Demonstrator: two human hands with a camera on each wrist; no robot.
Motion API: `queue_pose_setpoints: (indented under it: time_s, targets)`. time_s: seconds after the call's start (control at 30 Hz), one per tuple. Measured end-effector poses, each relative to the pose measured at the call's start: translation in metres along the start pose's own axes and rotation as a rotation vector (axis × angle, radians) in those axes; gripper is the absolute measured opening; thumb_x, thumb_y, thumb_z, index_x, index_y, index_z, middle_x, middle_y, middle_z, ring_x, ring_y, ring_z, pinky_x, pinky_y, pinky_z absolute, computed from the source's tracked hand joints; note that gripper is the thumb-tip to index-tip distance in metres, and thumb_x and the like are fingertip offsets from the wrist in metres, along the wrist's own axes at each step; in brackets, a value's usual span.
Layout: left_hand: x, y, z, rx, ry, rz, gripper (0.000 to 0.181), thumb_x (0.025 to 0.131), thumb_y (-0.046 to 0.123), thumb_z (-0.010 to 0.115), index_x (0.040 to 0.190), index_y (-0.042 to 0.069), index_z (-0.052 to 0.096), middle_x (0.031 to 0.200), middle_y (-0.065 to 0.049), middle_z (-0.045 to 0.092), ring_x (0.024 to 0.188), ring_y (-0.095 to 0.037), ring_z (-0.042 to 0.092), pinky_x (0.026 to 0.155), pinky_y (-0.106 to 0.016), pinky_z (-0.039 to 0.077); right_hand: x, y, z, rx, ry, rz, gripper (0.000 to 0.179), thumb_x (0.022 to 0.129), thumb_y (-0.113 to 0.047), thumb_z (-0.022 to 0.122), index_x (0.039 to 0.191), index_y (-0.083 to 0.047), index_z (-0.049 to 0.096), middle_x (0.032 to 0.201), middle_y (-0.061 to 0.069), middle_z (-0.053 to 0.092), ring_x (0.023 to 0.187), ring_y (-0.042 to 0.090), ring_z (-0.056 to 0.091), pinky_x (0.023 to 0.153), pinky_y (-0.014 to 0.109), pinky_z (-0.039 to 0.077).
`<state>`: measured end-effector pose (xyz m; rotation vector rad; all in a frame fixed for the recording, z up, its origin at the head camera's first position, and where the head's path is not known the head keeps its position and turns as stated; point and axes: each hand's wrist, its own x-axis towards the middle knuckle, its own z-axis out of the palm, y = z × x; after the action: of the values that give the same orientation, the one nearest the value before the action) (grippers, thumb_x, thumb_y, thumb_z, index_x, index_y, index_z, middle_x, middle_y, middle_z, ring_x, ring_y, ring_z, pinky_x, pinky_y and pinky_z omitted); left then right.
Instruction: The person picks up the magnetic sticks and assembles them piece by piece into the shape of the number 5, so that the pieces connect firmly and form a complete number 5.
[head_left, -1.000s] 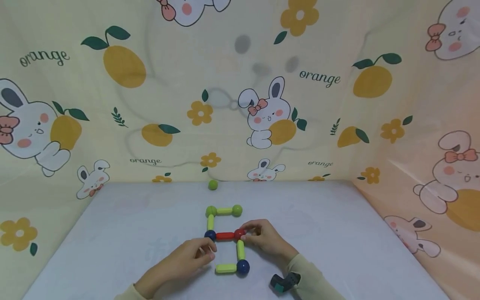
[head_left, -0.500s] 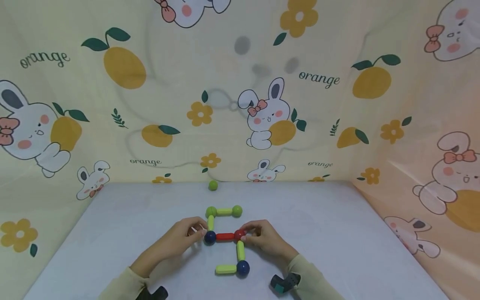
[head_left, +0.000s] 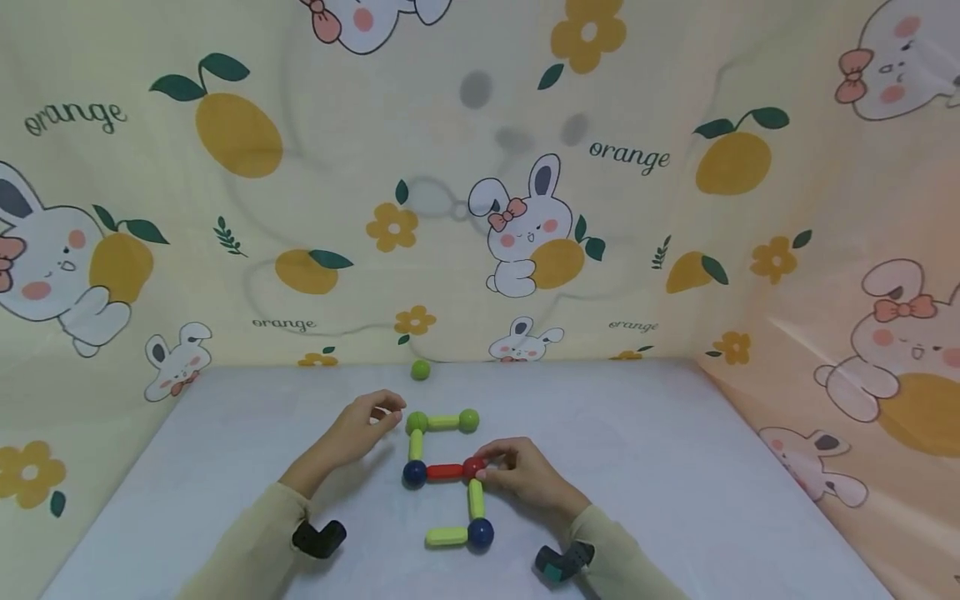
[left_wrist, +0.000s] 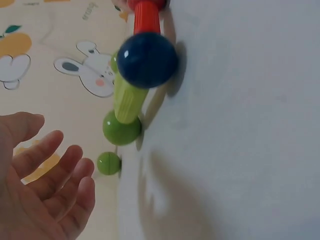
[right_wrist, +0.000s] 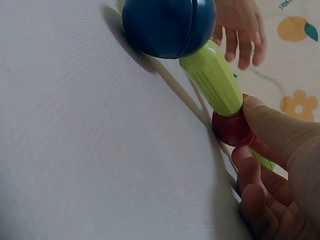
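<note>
An S-shaped figure of magnetic balls and rods lies on the white table. My right hand point(head_left: 534, 479) pinches its red ball point(right_wrist: 233, 130) between thumb and fingers. From that ball a red rod point(head_left: 446, 472) leads left to a navy ball point(left_wrist: 147, 60), and a lime rod point(right_wrist: 212, 79) leads down to another navy ball point(right_wrist: 167, 25). Up from the left navy ball, a lime rod point(head_left: 416, 446) meets a green corner ball point(head_left: 417, 422). Just left of that corner my left hand point(head_left: 362, 429) hovers, fingers loosely bent around nothing. A loose green ball point(left_wrist: 108, 163) lies beyond it.
At the top, a lime rod point(head_left: 444, 422) ends in a green ball point(head_left: 468, 420). Another lime rod point(head_left: 447, 537) points left at the bottom, its left end free. A patterned cloth point(head_left: 337, 208) hangs behind and beside the table point(head_left: 637, 433).
My left hand has moved away from the figure's middle, forward past the left navy ball to beside the green corner ball. The right hand stays on the red ball. The view shifts slightly.
</note>
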<state>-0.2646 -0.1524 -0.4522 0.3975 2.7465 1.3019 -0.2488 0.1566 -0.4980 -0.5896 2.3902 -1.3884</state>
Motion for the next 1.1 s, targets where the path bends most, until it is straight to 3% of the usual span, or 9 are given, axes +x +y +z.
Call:
queue_pose_setpoints:
  time_s: [0.17,0.37,0.7,0.8,1.1]
  targets:
    - [0.017,-0.005,-0.001,0.014,0.004,-0.037,0.034,0.103,0.019,0.055,0.134,0.004,0.058,0.134,-0.019,0.061,0.118,-0.032,0.06,0.097,-0.048,0.053,0.0,0.0,0.0,-0.01,-0.001,-0.01,0.028,0.092,-0.021,0.074,0.119,-0.013,0.073,0.108,0.006,0.07,0.069,0.009,0.048,0.061,0.019,0.04]
    - [0.036,-0.013,0.0,0.028,0.023,-0.126,0.043,0.104,0.022,0.054,0.145,0.011,0.05,0.147,-0.021,0.052,0.125,-0.035,0.057,0.098,-0.05,0.052,0.001,0.001,-0.001,-0.01,-0.005,-0.019,0.028,0.092,-0.022,0.074,0.119,-0.013,0.073,0.109,0.006,0.071,0.068,0.008,0.048,0.061,0.019,0.04]
    - [0.059,-0.022,0.003,0.006,-0.01,-0.204,0.055,0.104,0.023,0.052,0.156,0.014,0.035,0.156,-0.025,0.04,0.131,-0.04,0.051,0.103,-0.054,0.048,0.002,0.003,0.001,-0.007,-0.003,-0.004,0.027,0.093,-0.023,0.074,0.118,-0.013,0.073,0.109,0.005,0.071,0.071,0.009,0.049,0.063,0.02,0.041]
    - [0.065,-0.024,0.006,0.005,-0.02,-0.218,0.056,0.104,0.023,0.052,0.157,0.015,0.034,0.157,-0.025,0.039,0.133,-0.042,0.05,0.106,-0.056,0.047,0.001,0.002,0.001,0.001,-0.006,-0.006,0.027,0.093,-0.022,0.073,0.118,-0.013,0.073,0.11,0.006,0.071,0.07,0.009,0.049,0.062,0.02,0.04]
    - [0.083,-0.018,0.012,0.03,-0.048,-0.184,0.056,0.104,0.022,0.053,0.156,0.013,0.035,0.158,-0.025,0.037,0.139,-0.048,0.045,0.112,-0.06,0.04,0.0,0.0,0.001,0.004,0.0,-0.018,0.026,0.093,-0.02,0.073,0.118,-0.013,0.073,0.109,0.007,0.071,0.067,0.007,0.047,0.06,0.019,0.039]
